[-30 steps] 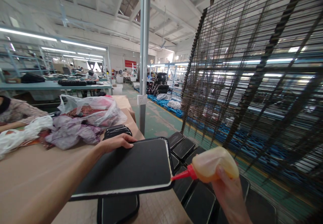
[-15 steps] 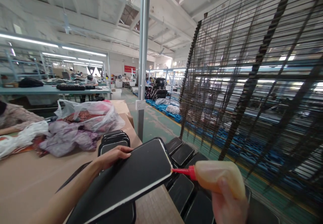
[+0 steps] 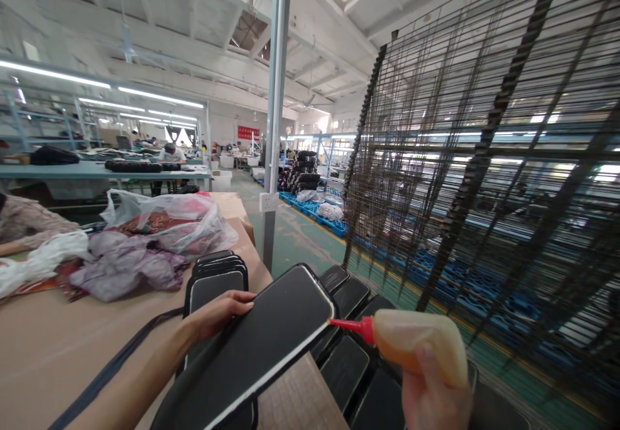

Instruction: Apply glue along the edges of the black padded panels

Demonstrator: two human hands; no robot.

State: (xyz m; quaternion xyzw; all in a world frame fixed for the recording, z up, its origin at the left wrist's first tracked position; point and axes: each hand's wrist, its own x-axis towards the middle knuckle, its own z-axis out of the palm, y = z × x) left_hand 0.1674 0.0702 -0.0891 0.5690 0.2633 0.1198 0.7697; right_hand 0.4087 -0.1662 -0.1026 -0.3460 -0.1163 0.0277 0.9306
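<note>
Panel (image 3: 266,339) at bottom centre of frame, tilted, above the surface (image 3: 43,346). Left hand (image 3: 227,308) pinches its upper-left edge. Right hand (image 3: 436,385), lower right, wraps the bottle (image 3: 426,333); red nozzle (image 3: 353,328) tip is at the panel's right corner, can't tell if touching. White line (image 3: 271,372) runs along the rim.

My take on doing it well: tip close to the line, light even squeeze, slow round the corner so it doesn't pool, panel steady in the left hand.

Containers: bottle is translucent, amber liquid low in it, upper part paler. Clear bag (image 3: 208,226), left of centre, has reddish patterned cloth in it. White bins (image 3: 223,179) mid-frame, far back; contents too small to tell.

Stack (image 3: 217,281) of similar panels behind left hand, more panels (image 3: 345,365) lower right.
</note>
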